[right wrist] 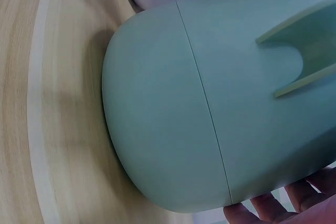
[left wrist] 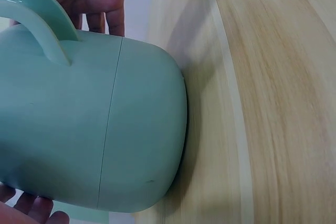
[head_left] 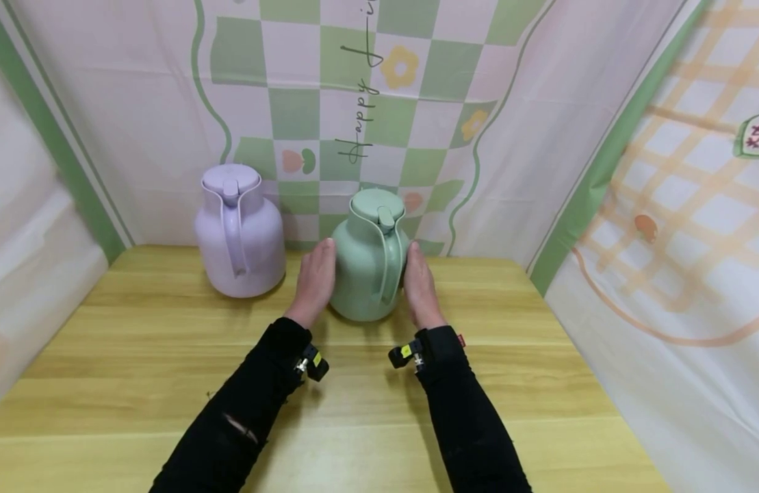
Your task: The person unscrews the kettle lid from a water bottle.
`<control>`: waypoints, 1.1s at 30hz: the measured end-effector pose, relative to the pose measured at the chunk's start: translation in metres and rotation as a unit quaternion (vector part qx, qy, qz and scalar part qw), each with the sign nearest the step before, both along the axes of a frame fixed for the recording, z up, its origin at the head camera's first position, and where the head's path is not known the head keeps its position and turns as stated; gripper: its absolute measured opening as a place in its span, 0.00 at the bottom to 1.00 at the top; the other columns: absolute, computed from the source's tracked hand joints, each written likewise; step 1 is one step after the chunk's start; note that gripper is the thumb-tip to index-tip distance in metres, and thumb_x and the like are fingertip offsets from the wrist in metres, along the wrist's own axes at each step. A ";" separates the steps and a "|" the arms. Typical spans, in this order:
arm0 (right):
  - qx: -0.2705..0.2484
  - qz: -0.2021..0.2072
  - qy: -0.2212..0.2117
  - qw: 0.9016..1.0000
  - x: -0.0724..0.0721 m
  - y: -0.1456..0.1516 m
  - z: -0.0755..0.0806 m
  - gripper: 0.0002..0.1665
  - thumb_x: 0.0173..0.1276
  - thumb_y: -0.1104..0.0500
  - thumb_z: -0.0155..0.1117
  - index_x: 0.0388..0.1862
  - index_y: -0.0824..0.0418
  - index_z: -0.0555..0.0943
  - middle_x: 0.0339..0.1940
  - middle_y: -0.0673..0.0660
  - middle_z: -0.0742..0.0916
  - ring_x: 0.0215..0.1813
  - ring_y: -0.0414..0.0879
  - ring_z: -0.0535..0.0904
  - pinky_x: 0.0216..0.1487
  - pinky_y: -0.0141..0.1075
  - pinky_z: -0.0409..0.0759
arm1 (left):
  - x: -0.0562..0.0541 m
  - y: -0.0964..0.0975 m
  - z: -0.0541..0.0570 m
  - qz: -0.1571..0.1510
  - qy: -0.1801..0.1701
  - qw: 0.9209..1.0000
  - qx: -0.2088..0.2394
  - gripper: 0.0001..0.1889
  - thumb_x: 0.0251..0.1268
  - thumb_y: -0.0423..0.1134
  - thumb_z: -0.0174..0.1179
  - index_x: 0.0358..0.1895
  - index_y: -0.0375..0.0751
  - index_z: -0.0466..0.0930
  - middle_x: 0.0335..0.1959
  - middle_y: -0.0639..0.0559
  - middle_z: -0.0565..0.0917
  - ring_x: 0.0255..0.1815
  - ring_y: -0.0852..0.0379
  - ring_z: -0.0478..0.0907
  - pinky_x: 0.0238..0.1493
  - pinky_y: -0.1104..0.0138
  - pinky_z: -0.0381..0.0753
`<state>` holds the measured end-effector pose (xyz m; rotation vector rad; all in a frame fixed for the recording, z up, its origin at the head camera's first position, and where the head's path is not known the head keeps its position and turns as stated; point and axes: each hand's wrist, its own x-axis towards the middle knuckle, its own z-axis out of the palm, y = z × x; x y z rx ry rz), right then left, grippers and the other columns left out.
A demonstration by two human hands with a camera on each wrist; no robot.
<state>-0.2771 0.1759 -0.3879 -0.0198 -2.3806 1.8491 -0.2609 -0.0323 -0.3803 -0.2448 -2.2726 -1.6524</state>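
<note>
A mint-green thermos jug stands toward the back of the wooden table, its handle facing me. My left hand holds its left side and my right hand its right side, both with the thumb uppermost. In the left wrist view, the left fingertips lie along the jug's body. The right wrist view has the right fingers against the opposite side, near the seam line round the body. The jug's base is close over the wood, with a shadow beside it. Part of each hand's fingers is hidden behind the jug.
A lilac thermos jug of the same shape stands to the left, its handle also toward me. Behind both hangs a green-and-white checked cloth. More patterned cloth hangs at the right side of the table.
</note>
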 end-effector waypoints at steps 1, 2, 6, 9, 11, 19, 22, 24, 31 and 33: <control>0.002 0.000 0.000 1.000 0.000 0.000 -0.001 0.51 0.75 0.20 0.25 0.84 0.46 0.61 0.84 0.53 0.65 0.85 0.53 0.57 0.83 0.51 0.56 | 0.000 0.000 0.000 -0.003 0.000 1.000 -0.002 0.28 0.86 0.61 0.25 0.30 0.45 0.58 0.28 0.49 0.57 0.31 0.50 0.58 0.41 0.59 0.61; 0.001 0.000 0.000 1.000 0.001 0.000 -0.001 0.50 0.76 0.20 0.25 0.84 0.46 0.61 0.84 0.53 0.65 0.84 0.53 0.57 0.83 0.51 0.56 | 0.000 -0.001 -0.001 -0.004 0.000 1.000 -0.004 0.28 0.86 0.61 0.24 0.30 0.45 0.58 0.27 0.49 0.57 0.30 0.50 0.57 0.40 0.59 0.61; -0.010 -0.001 -0.002 1.000 0.002 -0.001 -0.003 0.50 0.76 0.20 0.26 0.83 0.46 0.63 0.83 0.53 0.67 0.83 0.52 0.60 0.82 0.51 0.58 | 0.000 -0.002 -0.002 -0.001 -0.008 1.000 -0.017 0.29 0.85 0.62 0.22 0.32 0.44 0.59 0.28 0.49 0.56 0.31 0.49 0.58 0.40 0.59 0.60; -0.020 -0.001 -0.002 1.000 0.002 -0.002 -0.004 0.51 0.75 0.19 0.27 0.82 0.48 0.66 0.81 0.54 0.70 0.82 0.53 0.63 0.80 0.51 0.62 | 0.000 -0.003 -0.003 0.002 -0.016 1.000 -0.026 0.29 0.85 0.62 0.21 0.34 0.44 0.60 0.30 0.49 0.58 0.34 0.49 0.61 0.42 0.58 0.61; -0.023 0.000 -0.002 1.000 0.003 -0.003 -0.005 0.52 0.74 0.19 0.27 0.82 0.47 0.66 0.81 0.54 0.70 0.82 0.53 0.63 0.80 0.51 0.61 | 0.001 -0.003 -0.003 0.003 -0.023 0.999 -0.028 0.30 0.85 0.63 0.20 0.35 0.44 0.61 0.31 0.48 0.59 0.36 0.48 0.63 0.44 0.56 0.62; -0.030 0.021 0.014 0.999 0.006 -0.005 -0.012 0.46 0.78 0.23 0.26 0.84 0.45 0.62 0.84 0.51 0.66 0.84 0.50 0.58 0.83 0.49 0.56 | 0.004 -0.007 -0.004 -0.003 -0.062 0.998 -0.008 0.40 0.84 0.64 0.20 0.72 0.36 0.69 0.72 0.37 0.72 0.77 0.41 0.65 0.80 0.47 0.56; -0.035 0.030 0.022 0.999 0.007 -0.005 -0.014 0.45 0.80 0.25 0.25 0.84 0.45 0.61 0.84 0.50 0.65 0.85 0.48 0.57 0.83 0.48 0.54 | 0.005 -0.008 -0.004 -0.012 -0.060 0.998 0.018 0.40 0.85 0.64 0.22 0.72 0.35 0.68 0.73 0.37 0.71 0.78 0.42 0.64 0.80 0.49 0.58; -0.038 0.031 0.022 0.999 0.007 -0.006 -0.015 0.45 0.80 0.25 0.25 0.85 0.45 0.60 0.85 0.49 0.64 0.85 0.47 0.55 0.84 0.47 0.53 | 0.006 -0.008 -0.004 -0.021 -0.061 0.997 0.031 0.40 0.85 0.63 0.22 0.75 0.35 0.66 0.76 0.38 0.69 0.80 0.43 0.62 0.81 0.50 0.57; -0.043 0.038 0.008 0.998 0.008 -0.009 -0.014 0.45 0.80 0.25 0.25 0.88 0.43 0.49 0.88 0.44 0.53 0.87 0.43 0.44 0.85 0.44 0.43 | 0.010 -0.008 -0.003 -0.026 -0.083 0.995 0.044 0.40 0.84 0.64 0.23 0.85 0.38 0.49 0.86 0.41 0.53 0.86 0.46 0.48 0.85 0.53 0.46; -0.045 0.041 0.005 0.998 0.009 -0.010 -0.014 0.45 0.80 0.25 0.25 0.88 0.43 0.48 0.88 0.44 0.52 0.87 0.43 0.43 0.86 0.44 0.42 | 0.012 -0.009 -0.002 -0.028 -0.088 0.995 0.044 0.40 0.84 0.64 0.23 0.85 0.39 0.47 0.86 0.42 0.51 0.87 0.47 0.47 0.85 0.53 0.45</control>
